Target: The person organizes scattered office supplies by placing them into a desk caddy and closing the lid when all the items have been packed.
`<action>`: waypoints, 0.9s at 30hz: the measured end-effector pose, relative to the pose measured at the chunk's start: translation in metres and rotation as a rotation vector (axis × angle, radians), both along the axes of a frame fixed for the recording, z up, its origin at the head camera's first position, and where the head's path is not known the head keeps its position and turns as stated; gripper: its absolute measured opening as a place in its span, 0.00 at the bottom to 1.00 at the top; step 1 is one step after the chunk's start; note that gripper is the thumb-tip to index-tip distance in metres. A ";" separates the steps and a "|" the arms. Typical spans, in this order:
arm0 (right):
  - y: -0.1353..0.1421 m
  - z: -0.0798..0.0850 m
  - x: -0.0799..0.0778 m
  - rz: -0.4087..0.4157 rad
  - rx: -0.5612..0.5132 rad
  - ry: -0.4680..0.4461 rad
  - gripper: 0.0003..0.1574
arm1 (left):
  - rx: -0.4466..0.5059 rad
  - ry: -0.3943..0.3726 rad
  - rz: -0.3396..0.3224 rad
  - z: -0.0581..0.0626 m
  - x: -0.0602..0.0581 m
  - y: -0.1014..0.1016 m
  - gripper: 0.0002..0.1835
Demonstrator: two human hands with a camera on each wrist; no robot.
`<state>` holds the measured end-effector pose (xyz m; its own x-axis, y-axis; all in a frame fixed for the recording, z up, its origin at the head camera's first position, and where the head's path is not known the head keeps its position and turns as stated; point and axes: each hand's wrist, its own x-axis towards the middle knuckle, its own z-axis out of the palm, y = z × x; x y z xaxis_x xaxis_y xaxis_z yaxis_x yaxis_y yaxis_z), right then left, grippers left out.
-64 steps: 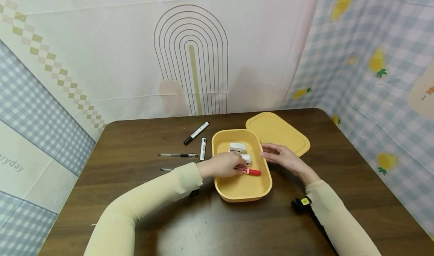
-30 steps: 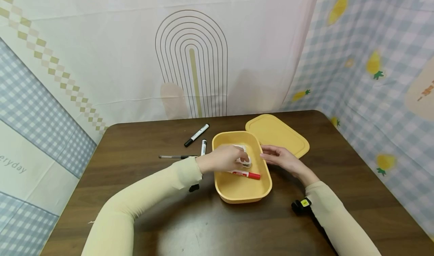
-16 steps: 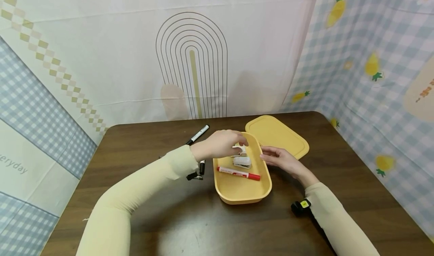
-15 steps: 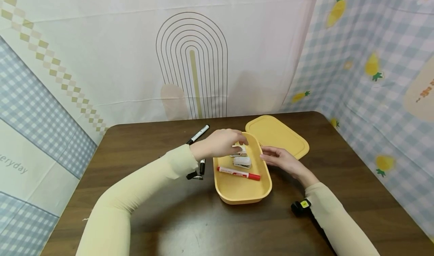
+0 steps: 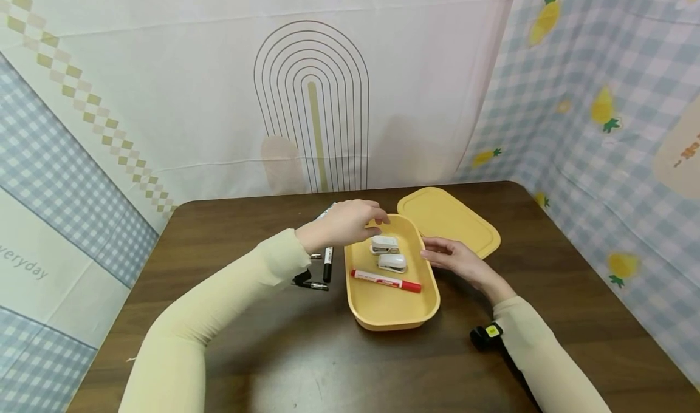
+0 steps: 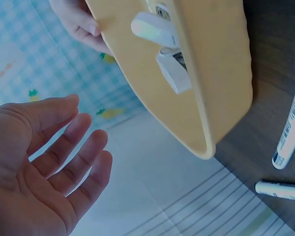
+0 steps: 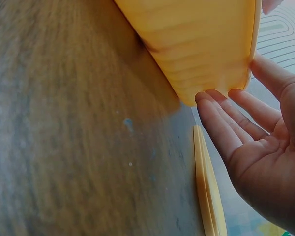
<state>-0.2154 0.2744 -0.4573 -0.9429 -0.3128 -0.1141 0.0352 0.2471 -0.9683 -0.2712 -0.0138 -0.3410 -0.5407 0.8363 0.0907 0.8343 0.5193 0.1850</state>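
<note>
My left hand (image 5: 350,221) hovers over the far left rim of the yellow box (image 5: 391,307), fingers loosely curved and holding nothing, as the left wrist view shows. Inside the box lie two white mini staplers, the farther one (image 5: 384,243) and the nearer one (image 5: 392,263), roughly parallel. A red-capped marker (image 5: 385,280) lies just in front of them. With fairly straight fingers, my right hand (image 5: 456,259) touches the box's right side; in the right wrist view its thumb (image 7: 273,73) meets the rim and its fingertips touch the outer wall.
A yellow lid (image 5: 448,221) lies behind the box to the right. Left of the box are a black-and-white marker (image 5: 327,264), another marker (image 6: 280,190) partly hidden behind my left hand in the head view, and pens (image 5: 314,285) partly covered by my left forearm.
My left hand has moved from the red marker to the staplers, then up and left off them. Marker and nearer stapler have shifted slightly inside the box. My right hand has stayed put.
</note>
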 end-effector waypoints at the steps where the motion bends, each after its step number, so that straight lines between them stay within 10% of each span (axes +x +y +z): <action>1: 0.000 0.000 0.000 -0.002 -0.001 -0.001 0.39 | 0.009 0.001 0.007 0.000 -0.001 -0.002 0.13; 27: 0.001 -0.002 0.000 -0.012 -0.010 -0.011 0.40 | 0.166 0.000 0.168 -0.003 -0.025 -0.074 0.12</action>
<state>-0.2158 0.2756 -0.4590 -0.9455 -0.3024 -0.1209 0.0484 0.2367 -0.9704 -0.2957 -0.0880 -0.3445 -0.6708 0.7085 0.2194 0.7389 0.6130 0.2796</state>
